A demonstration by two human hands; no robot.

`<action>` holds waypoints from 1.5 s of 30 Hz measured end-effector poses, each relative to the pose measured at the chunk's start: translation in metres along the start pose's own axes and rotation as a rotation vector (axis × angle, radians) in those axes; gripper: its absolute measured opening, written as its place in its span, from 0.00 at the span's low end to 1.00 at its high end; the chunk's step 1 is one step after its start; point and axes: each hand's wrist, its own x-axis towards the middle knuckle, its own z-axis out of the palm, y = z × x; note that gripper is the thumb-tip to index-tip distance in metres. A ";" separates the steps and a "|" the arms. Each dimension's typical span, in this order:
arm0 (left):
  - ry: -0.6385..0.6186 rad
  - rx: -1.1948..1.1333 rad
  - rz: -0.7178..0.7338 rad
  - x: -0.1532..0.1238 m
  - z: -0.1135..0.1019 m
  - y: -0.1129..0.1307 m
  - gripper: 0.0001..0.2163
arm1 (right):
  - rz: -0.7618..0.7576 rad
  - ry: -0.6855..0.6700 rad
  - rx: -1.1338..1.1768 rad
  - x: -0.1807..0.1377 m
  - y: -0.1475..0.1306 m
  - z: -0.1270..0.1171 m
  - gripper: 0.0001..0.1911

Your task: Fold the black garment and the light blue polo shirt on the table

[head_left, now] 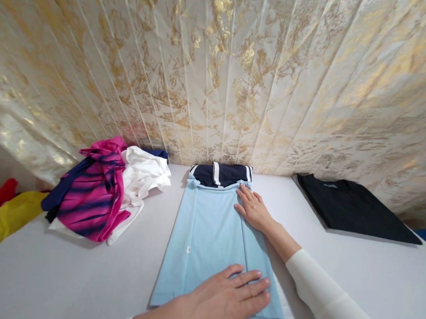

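A light blue garment (214, 238) with a navy collar part (230, 175) striped in white lies folded into a long rectangle in front of me. Its side parts are turned inward, and a small white tag (188, 249) shows on the left fold. My left hand (232, 291) rests on the lower right part of the cloth, fingers stretched out and pointing right. Farther up, my right hand (254, 208) lies flat by the upper right edge, its fingertips near the collar. Neither hand grips the fabric.
On the left of the white table (134, 271) lies a loose heap with a pink and navy garment (92, 194) and a white garment (145, 174). Yellow cloth (9, 217) hangs at the left edge. A folded black shirt (356, 207) sits right. Behind stands a gold-patterned curtain (220, 71).
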 end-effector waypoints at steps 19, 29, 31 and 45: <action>0.262 0.388 -0.560 -0.081 -0.006 -0.069 0.26 | 0.107 0.125 -0.020 -0.081 -0.057 0.009 0.34; 0.461 0.261 -0.650 -0.095 0.001 -0.011 0.20 | 0.104 0.095 0.001 -0.082 -0.056 0.001 0.35; 0.446 0.166 -0.640 -0.108 0.003 0.001 0.14 | 0.086 0.096 0.026 -0.088 -0.059 -0.001 0.35; 0.265 0.371 -0.407 -0.139 0.005 0.003 0.22 | -0.182 0.121 0.045 -0.161 -0.085 -0.038 0.33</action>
